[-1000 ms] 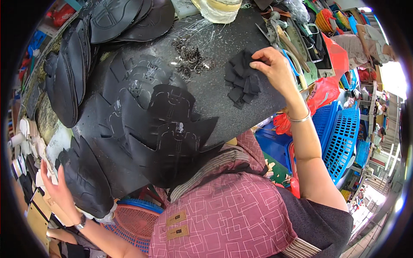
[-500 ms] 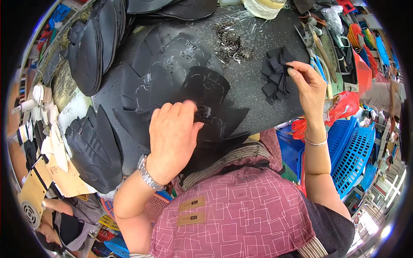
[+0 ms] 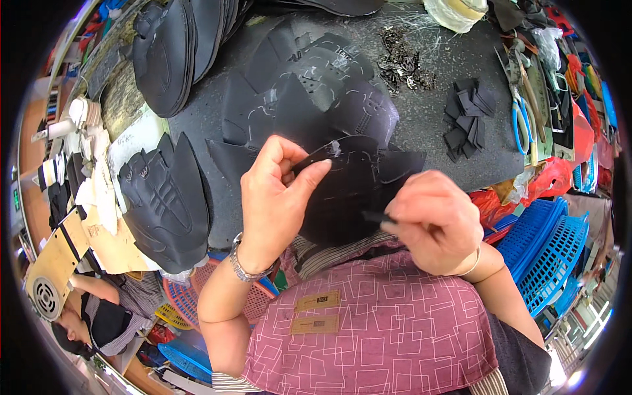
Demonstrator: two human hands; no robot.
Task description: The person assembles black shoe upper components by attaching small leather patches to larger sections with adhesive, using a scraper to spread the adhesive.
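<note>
My left hand [image 3: 280,187] pinches the edge of a black shoe upper [image 3: 342,197] between thumb and fingers, holding it up off the table near my lap. A pale, shiny spot shows on the upper by my thumb. Beside it on the right, my right hand [image 3: 438,220] is closed on a small black patch [image 3: 376,217], whose end pokes out toward the upper; the hand is slightly blurred. Behind them more black shoe uppers [image 3: 316,79] lie overlapped on the table. A pile of similar black patches [image 3: 469,115] lies at the right.
Metal rings or buckles [image 3: 405,62] are heaped at the back. Stacked black pieces [image 3: 164,66] stand back left, another upper [image 3: 164,204] at left. Blue-handled scissors [image 3: 522,122] and tools line the right edge. Blue baskets [image 3: 550,257] stand low right. Another person [image 3: 99,316] is at lower left.
My right hand has come from the patch pile to beside the upper, carrying one patch. My left hand now holds the upper raised. The whole view has shifted.
</note>
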